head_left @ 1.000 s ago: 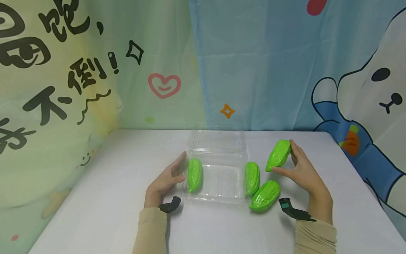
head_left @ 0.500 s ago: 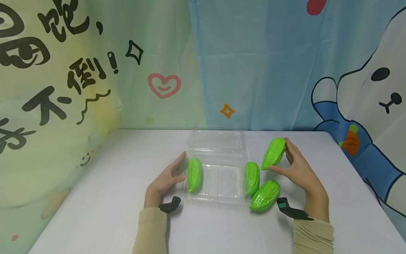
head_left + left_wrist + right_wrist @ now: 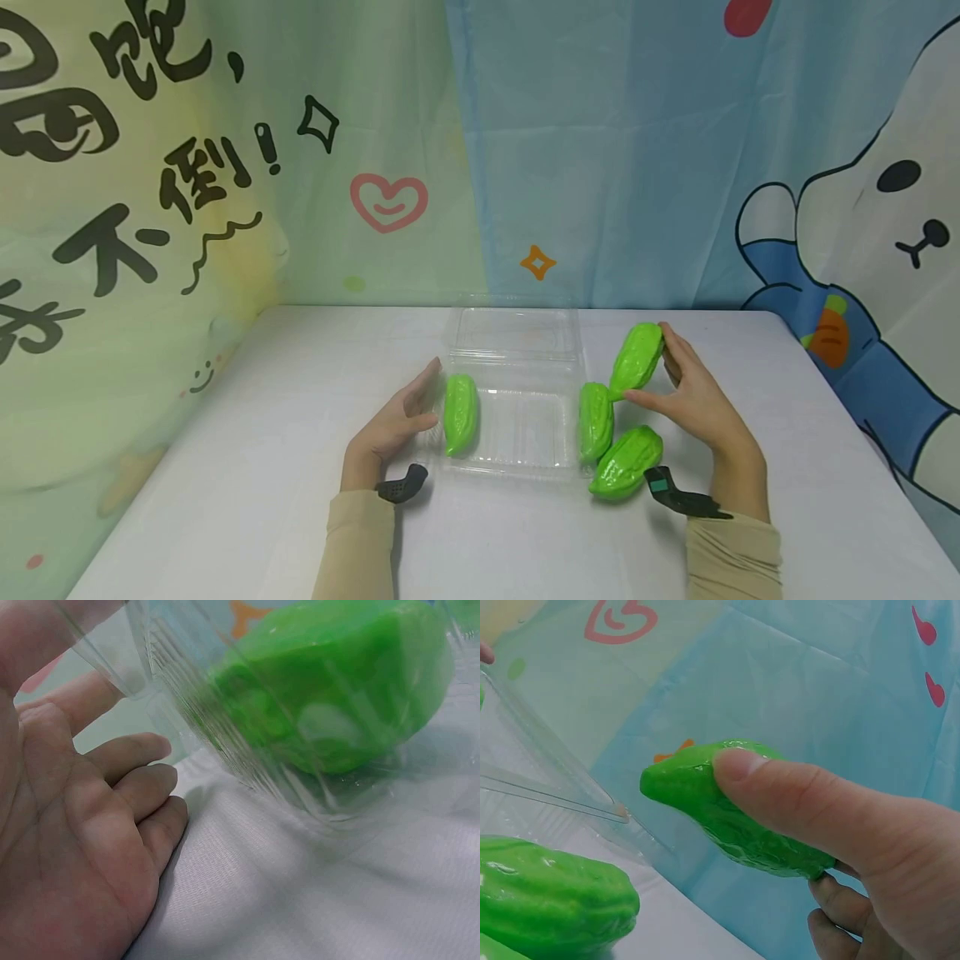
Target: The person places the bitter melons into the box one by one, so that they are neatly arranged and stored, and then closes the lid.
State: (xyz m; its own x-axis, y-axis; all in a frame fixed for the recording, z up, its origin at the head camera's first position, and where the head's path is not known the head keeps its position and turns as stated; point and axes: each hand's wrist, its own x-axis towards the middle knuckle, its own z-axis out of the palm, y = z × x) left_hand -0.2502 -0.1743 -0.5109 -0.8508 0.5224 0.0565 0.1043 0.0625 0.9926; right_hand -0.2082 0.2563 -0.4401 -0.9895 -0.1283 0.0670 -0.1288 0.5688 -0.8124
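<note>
My right hand (image 3: 693, 404) pinches a glossy green toy bitter melon (image 3: 637, 358) between thumb and fingers, to the right of the clear plastic box (image 3: 517, 468). In the right wrist view the thumb lies across this bitter melon (image 3: 735, 829). My left hand (image 3: 393, 425) rests at the box's left wall, thumb and fingers spread. In the left wrist view its palm (image 3: 75, 847) shows, with the fingers relaxed beside the clear plastic. One bitter melon (image 3: 461, 414) lies inside the box along its left side.
Another bitter melon (image 3: 596, 422) lies at the box's right edge, and one more (image 3: 627, 463) lies slanted in front of it on the white table (image 3: 525, 542). The box's lid (image 3: 517, 332) is folded back toward the printed curtain (image 3: 600, 167).
My right hand has moved left with the bitter melon, which is now closer to the box and overlaps the one at its right edge. The left hand has stayed in place.
</note>
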